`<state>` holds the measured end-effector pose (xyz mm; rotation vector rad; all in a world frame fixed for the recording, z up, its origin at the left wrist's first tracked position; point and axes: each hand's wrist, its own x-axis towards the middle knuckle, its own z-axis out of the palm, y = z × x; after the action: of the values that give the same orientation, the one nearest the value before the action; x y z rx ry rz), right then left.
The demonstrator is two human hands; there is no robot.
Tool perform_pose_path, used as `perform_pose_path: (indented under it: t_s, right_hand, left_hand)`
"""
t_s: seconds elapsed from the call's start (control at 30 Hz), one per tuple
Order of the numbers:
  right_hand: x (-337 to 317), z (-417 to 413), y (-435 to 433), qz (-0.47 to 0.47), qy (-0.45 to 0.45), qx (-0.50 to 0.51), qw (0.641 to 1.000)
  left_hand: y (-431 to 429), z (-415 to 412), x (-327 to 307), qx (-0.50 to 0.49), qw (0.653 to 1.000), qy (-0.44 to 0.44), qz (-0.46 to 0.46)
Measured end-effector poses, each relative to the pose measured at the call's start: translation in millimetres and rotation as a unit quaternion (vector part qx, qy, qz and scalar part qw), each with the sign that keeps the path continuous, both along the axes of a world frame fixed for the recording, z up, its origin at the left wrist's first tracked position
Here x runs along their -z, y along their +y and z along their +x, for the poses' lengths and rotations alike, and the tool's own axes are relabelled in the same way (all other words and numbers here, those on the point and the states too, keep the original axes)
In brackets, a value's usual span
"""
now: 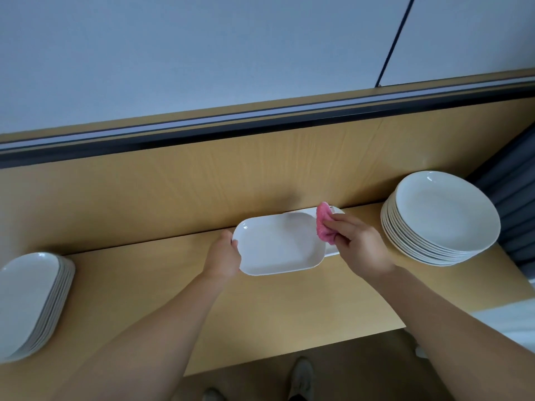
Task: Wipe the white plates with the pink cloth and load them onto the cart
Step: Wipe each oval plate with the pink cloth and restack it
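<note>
A white rounded-rectangular plate (278, 244) is held above the wooden table, a little tilted. My left hand (223, 257) grips its left edge. My right hand (359, 244) holds a bunched pink cloth (325, 227) pressed against the plate's right rim. Under the held plate, the edge of another white plate (333, 251) shows on the table. No cart is in view.
A stack of several round white plates (440, 221) stands at the right end of the table (260, 308). A stack of several rectangular white plates (31, 302) sits at the left edge. A wooden back panel (202, 180) rises behind. My shoes show below the table's front edge.
</note>
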<state>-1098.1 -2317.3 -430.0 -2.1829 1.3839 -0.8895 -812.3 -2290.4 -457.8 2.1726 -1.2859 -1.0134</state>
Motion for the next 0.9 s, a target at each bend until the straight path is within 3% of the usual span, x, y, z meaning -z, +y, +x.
perform_pose_path:
  t_s: [0.4, 0.9]
  right_hand:
    - [-9.4, 118.8, 37.3, 0.03, -0.037, -0.074, 0.996]
    - [2.9, 166.7, 66.0, -0.018, 0.04, -0.094, 0.995]
  left_hand:
    - [73.7, 106.6, -0.2, -0.047, 0.999, -0.013, -0.005]
    - [101.3, 140.0, 32.7, -0.077, 0.997, -0.02, 0.017]
